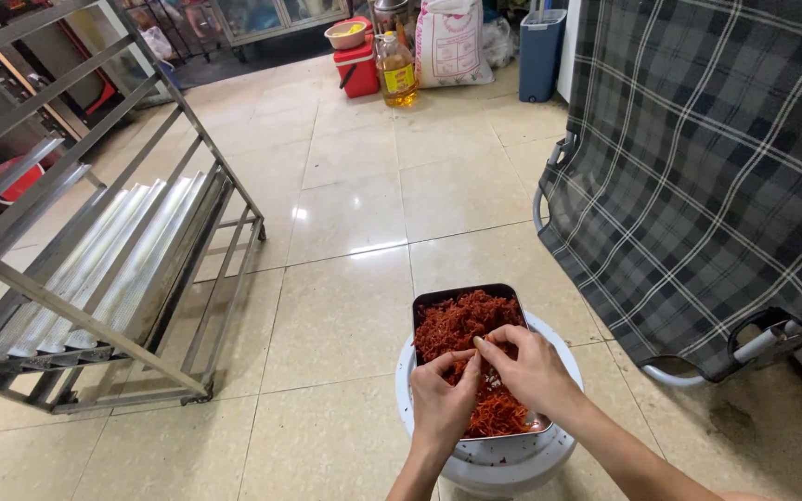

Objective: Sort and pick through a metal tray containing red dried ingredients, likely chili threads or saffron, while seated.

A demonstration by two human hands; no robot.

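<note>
A rectangular metal tray (pixel 464 293) full of red shredded food (pixel 457 320) rests on a round white stool or bucket lid (pixel 549 339) on the tiled floor. My left hand (pixel 443 399) and my right hand (pixel 529 366) are both over the tray's near half. The fingertips of both pinch strands of the shredded food between them, close together near the tray's middle. My hands hide part of the tray's near end.
A metal rack (pixel 95 278) with corrugated trays stands at the left. A folded plaid cot (pixel 698 167) leans at the right. Far back stand a red cooler (pixel 357 70), an oil bottle (pixel 396 74), a white sack (pixel 450 42) and a blue bin (pixel 540 51).
</note>
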